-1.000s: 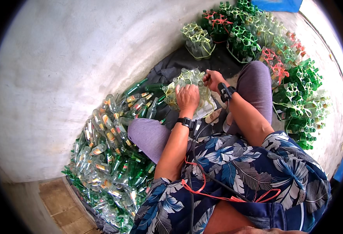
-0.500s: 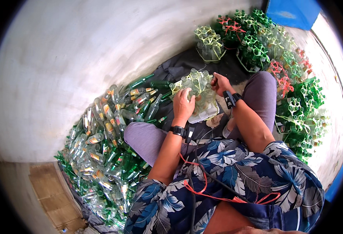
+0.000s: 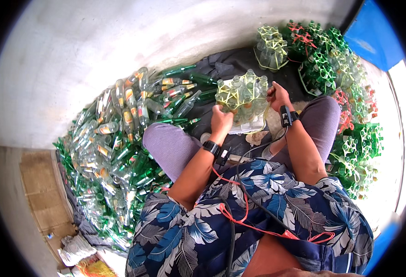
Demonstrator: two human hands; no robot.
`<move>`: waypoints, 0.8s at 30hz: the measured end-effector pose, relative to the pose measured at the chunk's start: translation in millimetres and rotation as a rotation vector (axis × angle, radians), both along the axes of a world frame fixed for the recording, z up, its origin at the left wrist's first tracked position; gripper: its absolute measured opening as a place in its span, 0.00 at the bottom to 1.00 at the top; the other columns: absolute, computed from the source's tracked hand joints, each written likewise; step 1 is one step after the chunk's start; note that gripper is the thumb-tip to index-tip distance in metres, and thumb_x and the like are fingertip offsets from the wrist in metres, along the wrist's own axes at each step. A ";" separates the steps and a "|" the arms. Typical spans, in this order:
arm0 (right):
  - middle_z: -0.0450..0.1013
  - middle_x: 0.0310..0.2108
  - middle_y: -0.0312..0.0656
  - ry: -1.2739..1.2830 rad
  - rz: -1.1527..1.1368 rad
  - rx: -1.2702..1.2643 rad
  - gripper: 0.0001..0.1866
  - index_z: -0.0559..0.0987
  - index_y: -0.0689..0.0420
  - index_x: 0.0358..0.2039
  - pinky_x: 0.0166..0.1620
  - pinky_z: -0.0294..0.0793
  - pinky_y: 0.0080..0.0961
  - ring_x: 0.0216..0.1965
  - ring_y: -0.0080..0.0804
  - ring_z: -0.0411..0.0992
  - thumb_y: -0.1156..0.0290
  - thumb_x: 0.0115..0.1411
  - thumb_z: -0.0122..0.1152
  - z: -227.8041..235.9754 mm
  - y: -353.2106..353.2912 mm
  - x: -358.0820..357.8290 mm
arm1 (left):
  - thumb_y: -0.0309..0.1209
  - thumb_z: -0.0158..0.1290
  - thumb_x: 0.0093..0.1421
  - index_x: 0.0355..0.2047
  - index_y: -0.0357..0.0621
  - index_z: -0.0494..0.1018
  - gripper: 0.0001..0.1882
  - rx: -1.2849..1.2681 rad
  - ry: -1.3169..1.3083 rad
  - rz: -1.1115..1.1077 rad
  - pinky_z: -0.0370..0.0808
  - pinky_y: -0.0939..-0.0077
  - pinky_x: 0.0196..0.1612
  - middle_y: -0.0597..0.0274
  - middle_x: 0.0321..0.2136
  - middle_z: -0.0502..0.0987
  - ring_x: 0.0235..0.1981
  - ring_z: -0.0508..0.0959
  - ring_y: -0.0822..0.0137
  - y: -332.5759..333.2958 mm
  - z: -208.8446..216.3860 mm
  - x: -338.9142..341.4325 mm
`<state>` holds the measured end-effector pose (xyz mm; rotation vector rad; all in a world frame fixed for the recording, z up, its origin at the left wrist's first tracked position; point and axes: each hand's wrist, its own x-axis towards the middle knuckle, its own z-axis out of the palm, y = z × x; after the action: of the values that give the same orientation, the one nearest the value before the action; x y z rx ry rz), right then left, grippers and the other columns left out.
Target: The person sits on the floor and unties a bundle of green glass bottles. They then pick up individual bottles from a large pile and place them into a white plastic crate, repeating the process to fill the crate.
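Observation:
In front of my crossed legs stands a bundle of clear glass bottles [image 3: 245,96], with yellow-green strapping looped around their necks. A white block [image 3: 250,126] shows beneath its near side. My left hand [image 3: 221,122] is at the near left corner of the bundle, fingers curled in. At its right side is my right hand [image 3: 279,96], thumb and fingers pinched together close to the strapping. Whatever either hand grips is too small to make out. Both wrists wear dark bands with small devices.
A large heap of loose green and clear bottles [image 3: 115,157] lies on my left against the pale wall [image 3: 87,55]. Strapped bundles of green bottles [image 3: 318,74] stand at the far right, and one clear bundle [image 3: 271,48] stands by the wall. A dark cloth [image 3: 226,60] covers the floor.
My left hand has come down from the bottle tops to the near left corner, its fingers more curled. The right hand stays by the bundle's right side. The whole view has shifted somewhat.

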<state>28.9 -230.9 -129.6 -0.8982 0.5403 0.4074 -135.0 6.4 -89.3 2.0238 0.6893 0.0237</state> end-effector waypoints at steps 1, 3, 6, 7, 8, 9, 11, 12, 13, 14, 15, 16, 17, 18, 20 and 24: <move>0.68 0.23 0.39 0.000 0.006 0.021 0.15 0.69 0.53 0.28 0.24 0.63 0.29 0.23 0.31 0.68 0.60 0.71 0.54 0.8 2.3 0.2 | 0.34 0.56 0.55 0.59 0.36 0.64 0.32 -0.009 0.060 -0.037 0.75 0.53 0.53 0.34 0.47 0.79 0.50 0.80 0.38 0.2 -11.0 -1.8; 0.69 0.21 0.38 0.027 0.034 0.036 0.16 0.69 0.52 0.27 0.24 0.62 0.29 0.23 0.31 0.68 0.61 0.71 0.55 5.1 5.3 0.2 | 0.40 0.58 0.56 0.61 0.37 0.62 0.35 -0.018 0.029 -0.131 0.76 0.50 0.53 0.31 0.46 0.79 0.49 0.79 0.36 -6.4 -25.9 -2.6; 0.69 0.20 0.38 0.029 0.017 0.052 0.16 0.68 0.52 0.26 0.24 0.62 0.29 0.23 0.30 0.68 0.61 0.71 0.55 3.9 4.6 0.6 | 0.50 0.59 0.60 0.53 0.38 0.66 0.32 0.117 0.092 -0.158 0.77 0.46 0.46 0.38 0.39 0.82 0.43 0.81 0.37 -23.4 -15.4 2.9; 0.69 0.20 0.38 0.027 0.018 0.061 0.16 0.67 0.52 0.26 0.24 0.62 0.28 0.23 0.30 0.67 0.61 0.71 0.54 4.4 4.3 -0.4 | 0.50 0.59 0.60 0.53 0.39 0.66 0.31 0.112 0.112 -0.143 0.77 0.46 0.46 0.38 0.39 0.82 0.42 0.82 0.37 -23.0 -11.0 4.8; 0.68 0.20 0.37 0.026 0.019 0.070 0.16 0.67 0.51 0.26 0.24 0.62 0.28 0.23 0.30 0.67 0.61 0.71 0.54 4.9 5.0 -0.9 | 0.50 0.58 0.60 0.53 0.39 0.67 0.30 0.107 0.132 -0.129 0.77 0.45 0.45 0.39 0.39 0.83 0.42 0.82 0.38 -22.3 -6.4 7.3; 0.68 0.20 0.37 0.035 0.015 0.077 0.16 0.67 0.51 0.26 0.24 0.62 0.28 0.23 0.30 0.67 0.61 0.72 0.54 4.7 4.7 -0.5 | 0.50 0.58 0.61 0.52 0.40 0.67 0.30 0.100 0.151 -0.116 0.77 0.45 0.44 0.40 0.38 0.83 0.41 0.82 0.38 -22.4 -5.8 8.4; 0.67 0.20 0.36 0.053 0.006 0.092 0.16 0.67 0.51 0.26 0.24 0.62 0.28 0.23 0.29 0.67 0.61 0.72 0.54 4.2 4.6 -0.1 | 0.49 0.58 0.61 0.51 0.41 0.68 0.28 0.116 0.118 -0.106 0.76 0.45 0.44 0.41 0.38 0.83 0.41 0.82 0.38 -23.2 -4.7 7.1; 0.66 0.20 0.35 0.054 0.028 0.103 0.16 0.67 0.51 0.26 0.24 0.62 0.28 0.23 0.29 0.67 0.61 0.72 0.53 2.3 2.1 0.6 | 0.49 0.58 0.61 0.50 0.41 0.69 0.27 0.123 0.099 -0.103 0.76 0.45 0.44 0.41 0.38 0.83 0.41 0.82 0.38 -24.3 -6.0 8.1; 0.66 0.20 0.35 0.056 0.050 0.114 0.16 0.66 0.50 0.26 0.24 0.61 0.28 0.23 0.28 0.67 0.61 0.72 0.53 0.0 -0.8 -0.2 | 0.48 0.59 0.61 0.50 0.41 0.70 0.27 0.115 0.076 -0.096 0.77 0.46 0.45 0.40 0.39 0.83 0.42 0.82 0.38 -23.3 -7.1 10.0; 0.65 0.20 0.34 0.058 0.070 0.125 0.16 0.66 0.50 0.26 0.25 0.61 0.28 0.23 0.28 0.67 0.61 0.72 0.53 -2.0 -4.3 -1.1 | 0.48 0.59 0.61 0.50 0.40 0.70 0.27 0.107 0.054 -0.089 0.77 0.47 0.46 0.40 0.39 0.83 0.44 0.82 0.39 -20.0 -8.0 13.1; 0.65 0.21 0.34 0.057 0.082 0.140 0.16 0.66 0.50 0.26 0.25 0.61 0.27 0.23 0.28 0.67 0.60 0.72 0.53 -0.5 -2.6 -4.9 | 0.47 0.60 0.60 0.50 0.40 0.71 0.27 0.099 0.034 -0.079 0.77 0.48 0.46 0.40 0.40 0.83 0.45 0.81 0.39 -15.4 -9.9 16.0; 0.65 0.21 0.34 0.057 0.091 0.153 0.16 0.67 0.50 0.26 0.25 0.61 0.27 0.23 0.28 0.68 0.60 0.73 0.52 3.2 1.9 -11.9 | 0.45 0.61 0.60 0.49 0.39 0.71 0.25 0.133 0.067 -0.051 0.77 0.48 0.46 0.40 0.39 0.83 0.44 0.82 0.39 -11.0 -10.6 20.3; 0.65 0.21 0.33 0.057 0.100 0.167 0.16 0.67 0.50 0.26 0.26 0.62 0.27 0.24 0.28 0.68 0.60 0.73 0.52 6.5 6.4 -19.8 | 0.43 0.61 0.60 0.49 0.39 0.71 0.24 0.153 0.022 -0.050 0.76 0.47 0.45 0.41 0.39 0.83 0.44 0.81 0.39 -4.1 -11.5 23.1; 0.64 0.21 0.33 0.062 0.117 0.176 0.16 0.68 0.50 0.28 0.26 0.62 0.27 0.24 0.28 0.68 0.59 0.73 0.51 6.4 10.1 -27.5 | 0.42 0.60 0.60 0.49 0.39 0.70 0.24 0.174 -0.034 -0.042 0.76 0.47 0.45 0.41 0.39 0.83 0.44 0.81 0.39 2.2 -16.1 27.9; 0.67 0.22 0.33 0.042 0.114 0.237 0.14 0.70 0.49 0.32 0.28 0.64 0.28 0.26 0.29 0.70 0.58 0.75 0.48 8.0 19.7 -51.8 | 0.37 0.59 0.61 0.50 0.38 0.69 0.22 0.246 -0.186 -0.022 0.75 0.47 0.45 0.41 0.39 0.82 0.44 0.80 0.38 13.5 -24.9 38.1; 0.71 0.26 0.34 0.019 0.156 0.358 0.16 0.71 0.51 0.34 0.34 0.67 0.29 0.33 0.33 0.73 0.56 0.77 0.43 4.4 32.9 -90.2 | 0.28 0.56 0.63 0.55 0.38 0.67 0.21 0.262 -0.300 -0.058 0.74 0.47 0.46 0.40 0.42 0.80 0.45 0.79 0.39 28.2 -26.3 53.1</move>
<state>-61.3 -198.0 -125.1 -0.5929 0.3988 0.6334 -81.8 34.6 -115.6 2.2260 0.4544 0.3937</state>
